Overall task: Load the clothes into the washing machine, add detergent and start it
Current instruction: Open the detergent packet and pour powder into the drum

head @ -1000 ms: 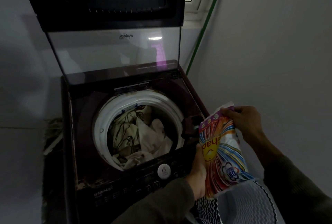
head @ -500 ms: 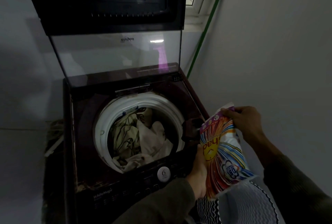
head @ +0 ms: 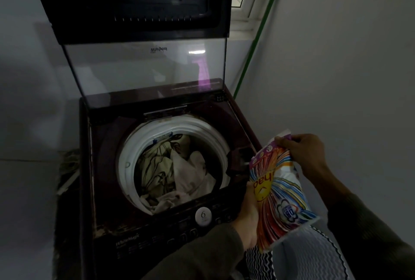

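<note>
In the head view the washing machine (head: 105, 190) has its lid (head: 143, 71) standing open on the far side. The clothes (head: 175, 174) lie inside the white drum (head: 125, 163). At the near right, the detergent bag (head: 276, 192) is above the machine's right edge. The left hand (head: 249, 219) grips the bag's lower left side. The right hand (head: 307, 151) pinches the bag's top corner. A green pole (head: 258, 37) leans in the far right corner.

Long dark sleeves (head: 197, 255), perhaps olive in this dim light, down to both wrists; zigzag-striped black-and-white garment (head: 314, 259) near.
</note>
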`<state>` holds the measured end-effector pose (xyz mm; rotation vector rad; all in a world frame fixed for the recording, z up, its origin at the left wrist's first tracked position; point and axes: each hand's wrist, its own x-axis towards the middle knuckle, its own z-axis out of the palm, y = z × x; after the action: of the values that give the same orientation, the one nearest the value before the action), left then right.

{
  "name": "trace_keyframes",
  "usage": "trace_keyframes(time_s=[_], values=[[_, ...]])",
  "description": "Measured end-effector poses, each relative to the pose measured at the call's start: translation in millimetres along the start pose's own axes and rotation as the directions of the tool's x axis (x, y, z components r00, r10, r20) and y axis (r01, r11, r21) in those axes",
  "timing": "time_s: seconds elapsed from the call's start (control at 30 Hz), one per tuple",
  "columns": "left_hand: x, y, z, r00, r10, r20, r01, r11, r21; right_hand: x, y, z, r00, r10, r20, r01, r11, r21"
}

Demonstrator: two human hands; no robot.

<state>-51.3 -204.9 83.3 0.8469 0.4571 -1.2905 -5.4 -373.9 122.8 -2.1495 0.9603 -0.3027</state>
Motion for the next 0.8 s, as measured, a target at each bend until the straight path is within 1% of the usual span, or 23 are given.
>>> trace_keyframes(time_s=[0.2, 0.4, 0.63, 0.8], values=[[5, -2, -2, 1.000, 0.005, -0.006, -0.005, 1.000, 0.018, 0, -1, 1, 1.000, -0.006, 0.008, 0.006, 1.000, -0.015], [12, -1, -4, 1.000, 0.001, -0.015, -0.001, 1.000, 0.000, 2, -3, 2, 1.000, -0.013, 0.004, 0.013, 1.000, -0.019], [15, 3, -7, 0.998, 0.019, 0.062, -0.019, 1.000, 0.007, -2, -10, -3, 0.999, -0.036, 0.000, 0.036, 0.999, -0.002], [34, -7, -18, 0.997, 0.039, 0.072, -0.040, 0.999, 0.009, -18, -9, -7, 0.999, -0.039, -0.014, 0.040, 0.999, 0.016]])
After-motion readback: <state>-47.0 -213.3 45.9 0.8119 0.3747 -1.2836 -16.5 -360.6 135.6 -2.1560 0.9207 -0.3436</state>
